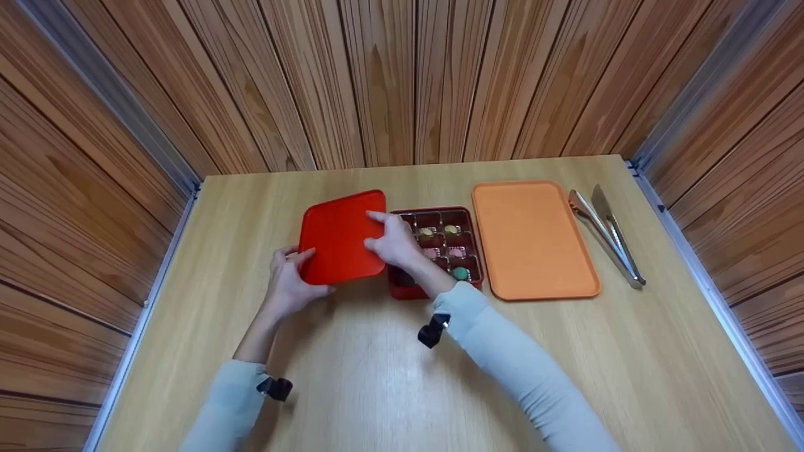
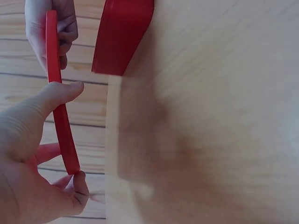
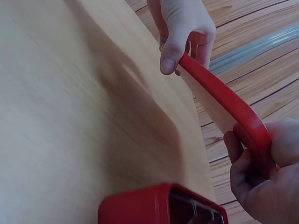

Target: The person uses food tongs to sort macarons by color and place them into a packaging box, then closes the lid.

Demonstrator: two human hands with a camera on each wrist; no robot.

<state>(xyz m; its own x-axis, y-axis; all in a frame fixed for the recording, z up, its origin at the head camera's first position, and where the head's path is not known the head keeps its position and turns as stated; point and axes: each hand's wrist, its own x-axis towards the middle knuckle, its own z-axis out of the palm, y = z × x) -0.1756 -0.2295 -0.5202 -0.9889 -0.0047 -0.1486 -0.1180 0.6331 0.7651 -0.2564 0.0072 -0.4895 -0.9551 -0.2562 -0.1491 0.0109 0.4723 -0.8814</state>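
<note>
Red lid (image 1: 341, 237) held by both hands above the tabletop (image 1: 377, 376), just left of the open red box (image 1: 440, 251).

The left hand (image 1: 290, 282) pinches its near left corner, fingers curled round the edge; the right hand (image 1: 394, 242) grips its right edge. The box holds small sweets in compartments. Right of it lie an orange tray (image 1: 531, 238) and metal tongs (image 1: 606, 235).

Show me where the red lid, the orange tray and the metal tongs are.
red lid (image 1: 339, 242): head view, middle of its top face.
orange tray (image 1: 531, 238): head view, bare middle of its floor.
metal tongs (image 1: 606, 235): head view, middle of the arms.
</note>
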